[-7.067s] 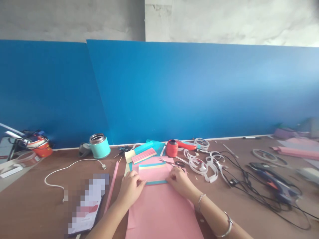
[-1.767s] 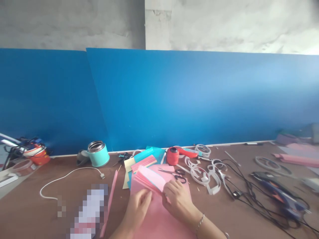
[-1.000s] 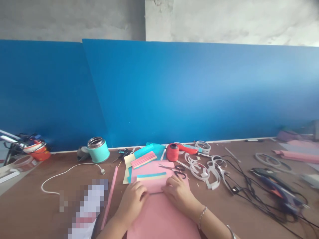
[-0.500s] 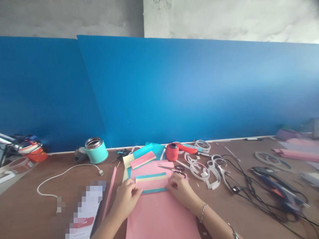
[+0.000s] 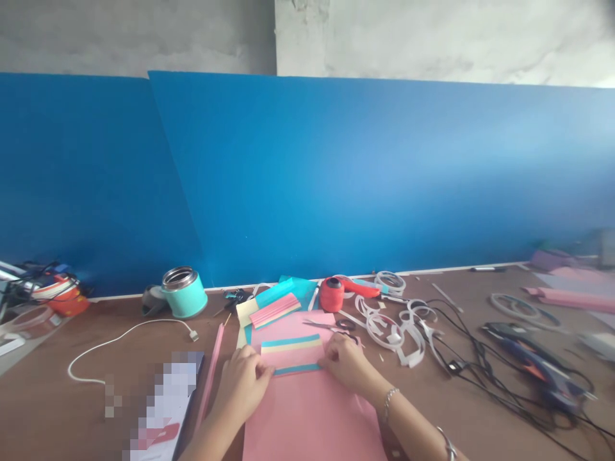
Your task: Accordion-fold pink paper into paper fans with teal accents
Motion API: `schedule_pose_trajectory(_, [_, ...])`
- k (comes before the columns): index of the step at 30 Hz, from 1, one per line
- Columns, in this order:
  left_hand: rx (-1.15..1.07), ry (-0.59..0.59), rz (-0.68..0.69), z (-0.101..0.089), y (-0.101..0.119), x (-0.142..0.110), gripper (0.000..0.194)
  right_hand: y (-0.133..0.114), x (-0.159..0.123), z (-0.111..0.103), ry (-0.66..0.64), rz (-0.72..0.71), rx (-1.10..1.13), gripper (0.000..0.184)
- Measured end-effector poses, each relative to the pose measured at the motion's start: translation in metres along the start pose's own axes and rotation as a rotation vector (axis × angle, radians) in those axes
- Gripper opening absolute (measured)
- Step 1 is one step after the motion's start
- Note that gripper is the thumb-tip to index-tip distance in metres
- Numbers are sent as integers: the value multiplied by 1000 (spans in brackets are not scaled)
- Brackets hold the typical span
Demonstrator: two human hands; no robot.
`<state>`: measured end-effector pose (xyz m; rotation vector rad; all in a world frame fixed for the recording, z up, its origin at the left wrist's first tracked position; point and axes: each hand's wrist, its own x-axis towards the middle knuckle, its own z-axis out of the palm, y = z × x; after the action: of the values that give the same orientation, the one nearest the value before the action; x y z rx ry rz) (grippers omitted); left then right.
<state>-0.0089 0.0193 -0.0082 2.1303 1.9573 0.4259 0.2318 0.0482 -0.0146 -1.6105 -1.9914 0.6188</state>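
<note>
Between my hands lies a folded strip of striped paper [image 5: 291,353], with pink, cream and blue bands. My left hand [image 5: 247,376] is closed, thumb and fingers pinching the strip's left end. At the right end, my right hand [image 5: 344,360] pinches it too. Beneath sits a large pink paper sheet [image 5: 307,422] that reaches toward me. Just beyond the right hand, scissors [image 5: 343,325] with dark handles rest on pink paper. A second striped folded paper [image 5: 275,311] lies behind, on blue and cream sheets.
A turquoise metal cup [image 5: 185,293] stands at the back left, near a white cable [image 5: 129,325] and a pixelated phone-like object [image 5: 168,410]. Red tape-like roll [image 5: 331,294], curled white strips [image 5: 379,323], black cables [image 5: 480,358] and a dark blue tool [image 5: 538,371] lie rightward.
Both hands keep their hold at the ends of the striped paper. The view has shifted very slightly; nothing else has visibly moved.
</note>
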Motion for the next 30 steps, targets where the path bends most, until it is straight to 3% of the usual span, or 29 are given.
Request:
schedule_pose_trajectory(10, [10,-23,12,-4,0,-1,20,-6,-1,-8,-74,-7,-65,36])
schedule_pose_trajectory(16, [32,-26,1,-6,2,-1,19,-2,0,-2,-26,-27,-94,36])
schedule_pose_trajectory(21, [80,-13,8,-7,2,0,20,-1,-1,-1,-13,-34,-164,29])
schedule_pose_trajectory(24, [117,70,21,-7,5,-4,10,-5,-8,-1,38,-60,-251,11])
schedule_pose_trajectory(25, [121,108,49,-7,7,-6,4,-6,-11,-1,70,-96,-278,7])
schedule_pose_trajectory(28, [94,160,269,-1,14,-11,24,-8,-19,7,130,-321,-354,26])
schedule_pose_trajectory(30, [82,151,441,5,18,-13,29,-8,-22,14,133,-497,-404,24])
